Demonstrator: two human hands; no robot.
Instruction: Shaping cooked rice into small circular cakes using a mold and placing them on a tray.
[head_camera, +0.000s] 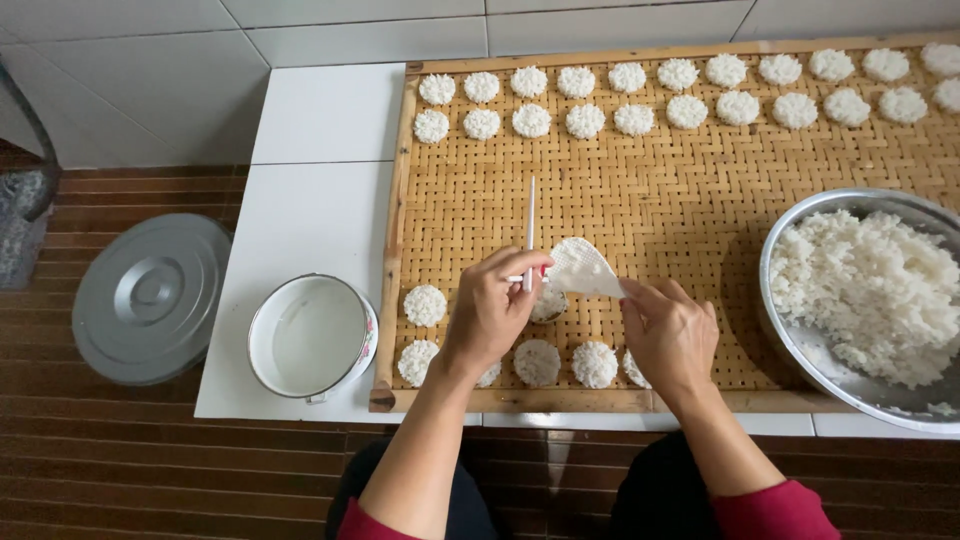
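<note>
1. Shaping rice discs on a woven bamboo tray (640, 190) that lies on the white tabletop (320, 130).
2. Left hand (492, 312) clenched around a thin white stick (531, 225), held upright over the tray's near rows.
3. Right hand (668, 335) pinching the edge of a white cloth (582, 268), lifted just above a small round mould (548, 303) that sits partly hidden beneath it.
4. Finished rice discs (585, 120) lined along the far edge; a shorter batch (595, 363) near the front rim.
5. Judged step: pressing or releasing one disc from the mould.
6. Next move likely calls for more cooked rice from the metal bowl (800, 345) at right.
7. Enamel basin (312, 335) of water just left of the tray; grey lid (150, 298) on the floor.
</note>
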